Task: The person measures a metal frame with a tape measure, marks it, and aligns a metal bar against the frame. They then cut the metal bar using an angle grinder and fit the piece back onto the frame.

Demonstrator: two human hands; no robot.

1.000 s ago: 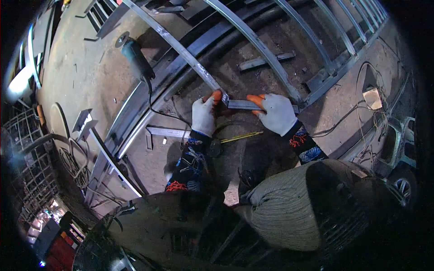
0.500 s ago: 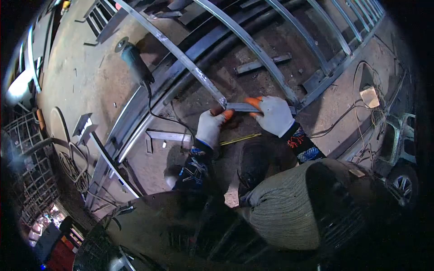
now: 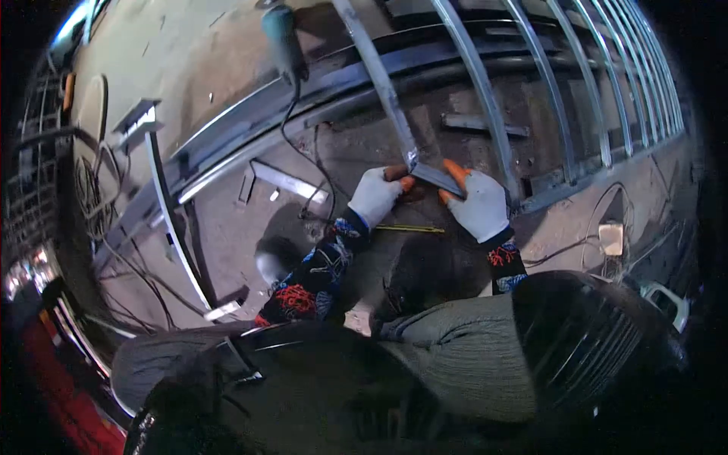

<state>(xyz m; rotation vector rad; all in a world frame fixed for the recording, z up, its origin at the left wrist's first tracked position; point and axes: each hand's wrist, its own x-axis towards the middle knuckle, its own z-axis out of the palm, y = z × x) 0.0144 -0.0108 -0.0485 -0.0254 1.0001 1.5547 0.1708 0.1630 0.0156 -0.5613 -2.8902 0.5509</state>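
Note:
Both hands wear white gloves with orange fingertips. My right hand (image 3: 481, 203) pinches the right end of a short metal bar (image 3: 436, 178) between thumb and fingers. At the bar's other end my left hand (image 3: 375, 197) is closed, its fingertips at the corner where the bar meets the lower end of a long metal slat (image 3: 385, 95). Whether the two pieces are joined cannot be made out. Just below the hands, a thin yellow measuring stick or tape (image 3: 409, 228) lies on the floor.
An angle grinder (image 3: 282, 44) rests at the upper left, its cord (image 3: 292, 144) running toward my left hand. Parallel metal slats (image 3: 557, 98) form a frame at the upper right. A loose metal piece (image 3: 485, 125) lies between slats. A bracket-shaped piece (image 3: 284, 182) and an upright post (image 3: 171, 205) stand left.
The view has turned, shifting the scene. The short bar now slopes down to the right instead of lying nearly level. Both hands stay at its ends.

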